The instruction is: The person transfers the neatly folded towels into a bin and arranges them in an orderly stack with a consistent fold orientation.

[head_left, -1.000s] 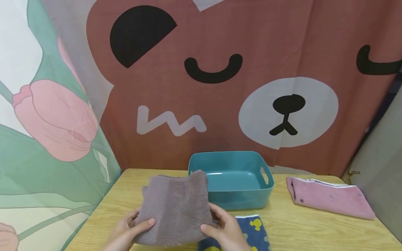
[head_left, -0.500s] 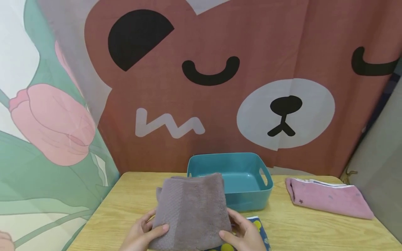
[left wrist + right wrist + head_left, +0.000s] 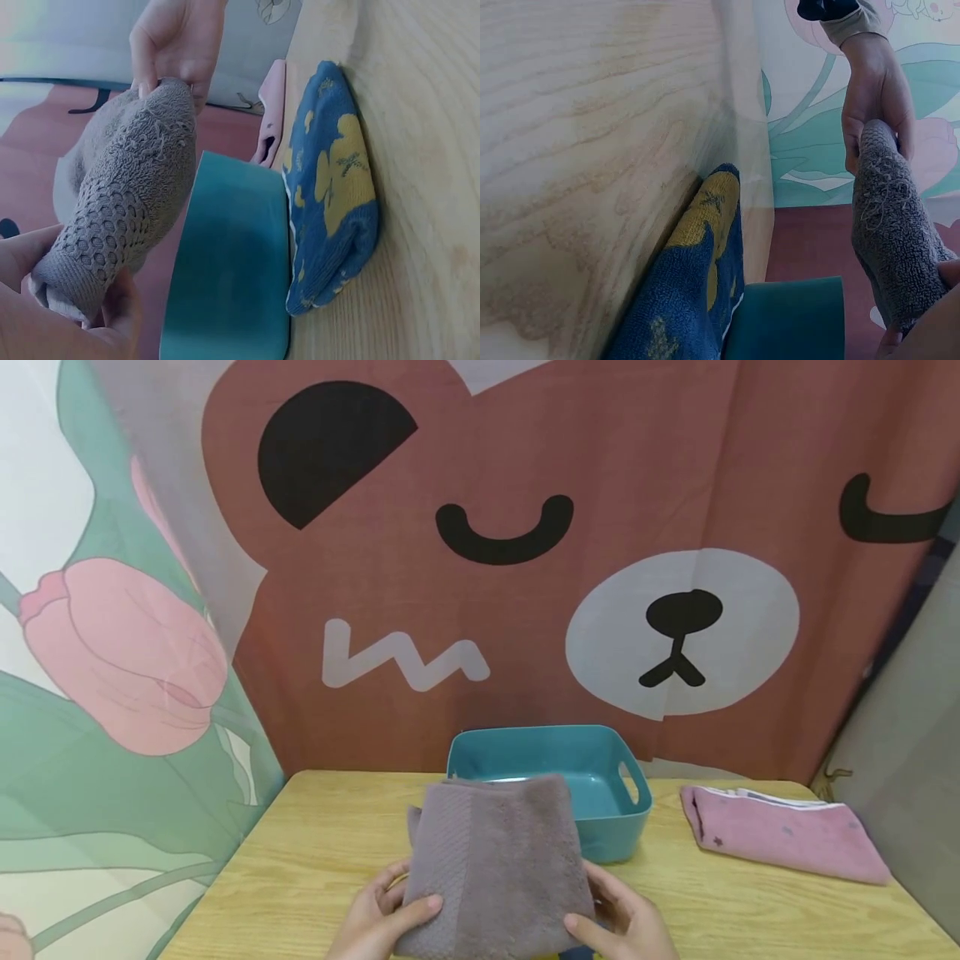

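Observation:
A folded grey-mauve towel (image 3: 517, 868) is held up above the table, in front of the teal bin. My left hand (image 3: 386, 914) pinches its left edge, thumb on the near face and fingers behind. On the opposite edge my right hand (image 3: 626, 914) grips in the same way. Both wrist views show the towel raised clear of the table, with loose loops along its underside. Beneath it lies a folded blue towel (image 3: 330, 195) with yellow figures, mostly hidden in the head view.
The teal bin (image 3: 611, 839) with handle cutouts stands at the table's back, its front left part covered by the held towel. A folded pink towel (image 3: 787, 835) lies on the wooden table (image 3: 300, 860) at the right. A bear-print curtain (image 3: 390, 585) hangs behind.
Both hands have carried the grey-mauve towel to the right, so it now overlaps more of the bin and hides most of the blue towel. The bin and pink towel stay put.

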`<action>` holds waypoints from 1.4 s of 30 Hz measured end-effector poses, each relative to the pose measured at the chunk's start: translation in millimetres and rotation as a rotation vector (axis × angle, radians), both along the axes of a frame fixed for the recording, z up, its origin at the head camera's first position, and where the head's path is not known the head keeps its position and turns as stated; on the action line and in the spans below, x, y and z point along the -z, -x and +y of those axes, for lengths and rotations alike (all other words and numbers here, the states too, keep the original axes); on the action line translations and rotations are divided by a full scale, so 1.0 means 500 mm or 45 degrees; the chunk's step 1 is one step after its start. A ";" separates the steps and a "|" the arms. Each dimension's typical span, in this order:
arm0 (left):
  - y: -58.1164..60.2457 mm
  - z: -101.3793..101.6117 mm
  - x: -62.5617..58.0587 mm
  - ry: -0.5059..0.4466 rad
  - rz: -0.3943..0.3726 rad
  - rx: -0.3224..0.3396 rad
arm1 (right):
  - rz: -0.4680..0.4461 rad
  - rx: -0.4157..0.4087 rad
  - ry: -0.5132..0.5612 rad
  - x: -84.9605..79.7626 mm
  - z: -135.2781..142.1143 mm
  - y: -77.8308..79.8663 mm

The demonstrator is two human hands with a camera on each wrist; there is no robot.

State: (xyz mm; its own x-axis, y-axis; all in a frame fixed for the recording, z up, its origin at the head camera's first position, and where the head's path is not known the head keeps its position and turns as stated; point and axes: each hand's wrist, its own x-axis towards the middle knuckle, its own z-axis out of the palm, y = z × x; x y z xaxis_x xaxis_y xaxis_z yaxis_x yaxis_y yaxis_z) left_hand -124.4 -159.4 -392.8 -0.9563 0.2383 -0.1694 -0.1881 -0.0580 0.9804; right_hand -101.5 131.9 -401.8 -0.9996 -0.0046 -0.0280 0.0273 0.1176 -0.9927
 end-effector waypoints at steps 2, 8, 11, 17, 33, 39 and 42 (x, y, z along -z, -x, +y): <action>0.001 0.005 0.002 0.000 0.002 0.012 | 0.000 0.013 0.013 0.003 0.003 -0.003; -0.001 0.021 0.007 -0.064 0.003 0.077 | -0.039 0.044 0.053 0.017 0.020 -0.008; -0.001 0.031 0.009 -0.117 -0.019 0.128 | -0.082 0.078 0.051 0.021 0.032 -0.010; 0.004 0.055 0.010 -0.164 0.023 0.213 | -0.103 0.177 0.093 0.033 0.050 -0.013; 0.024 0.122 -0.020 -0.130 0.101 0.245 | -0.041 0.253 -0.086 0.016 0.104 0.011; 0.041 0.134 -0.026 -0.102 0.172 0.151 | -0.071 0.202 -0.102 -0.003 0.093 0.027; 0.052 0.139 -0.033 -0.109 0.195 0.126 | -0.092 0.169 -0.117 -0.017 0.092 0.040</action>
